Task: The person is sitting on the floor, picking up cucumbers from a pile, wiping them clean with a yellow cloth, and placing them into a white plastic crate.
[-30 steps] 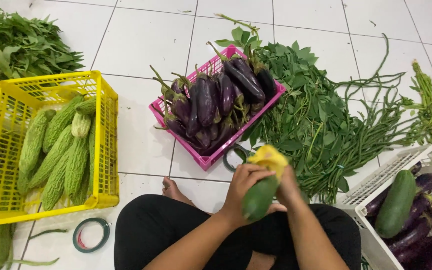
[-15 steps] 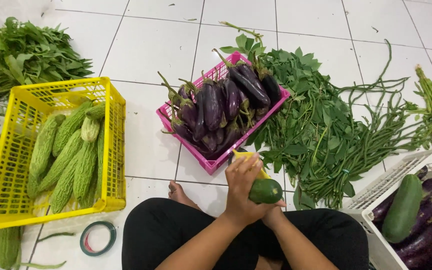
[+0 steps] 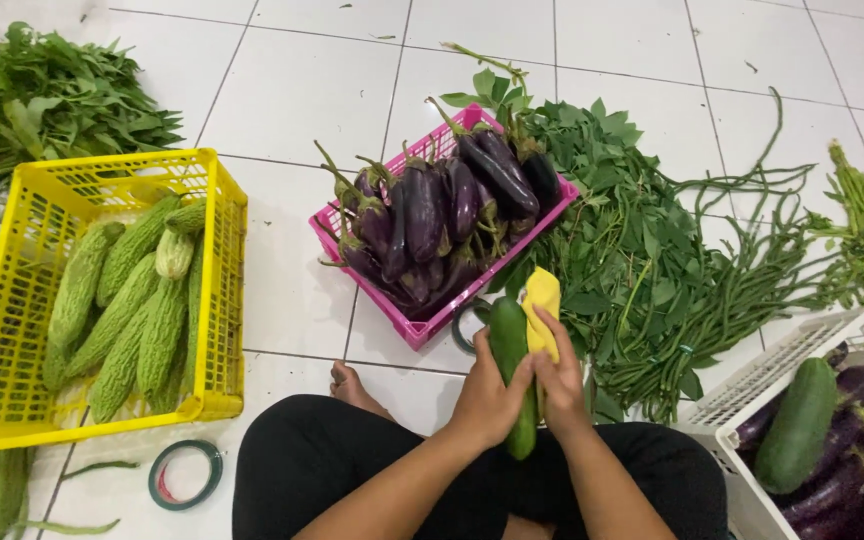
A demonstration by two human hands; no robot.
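My left hand (image 3: 489, 400) grips a dark green cucumber (image 3: 511, 345) that points away from me, over my lap. Pressed against the cucumber's right side, my right hand (image 3: 557, 375) holds a yellow cloth (image 3: 541, 300). Just beyond them stands a pink basket (image 3: 422, 325) full of dark purple eggplants (image 3: 430, 215). I sit cross-legged in black trousers on the white tiled floor.
A yellow crate (image 3: 217, 290) of bitter gourds (image 3: 132, 300) stands at the left. A white crate (image 3: 752, 385) with a cucumber and eggplants sits at the right. Leafy greens (image 3: 632, 230) and long beans (image 3: 752, 270) lie behind. A tape roll (image 3: 185, 474) lies near my left knee.
The cucumber turned from end-on to lengthwise, pointing away from me. The yellow cloth slid along it to the far end. The camera view shifted slightly.
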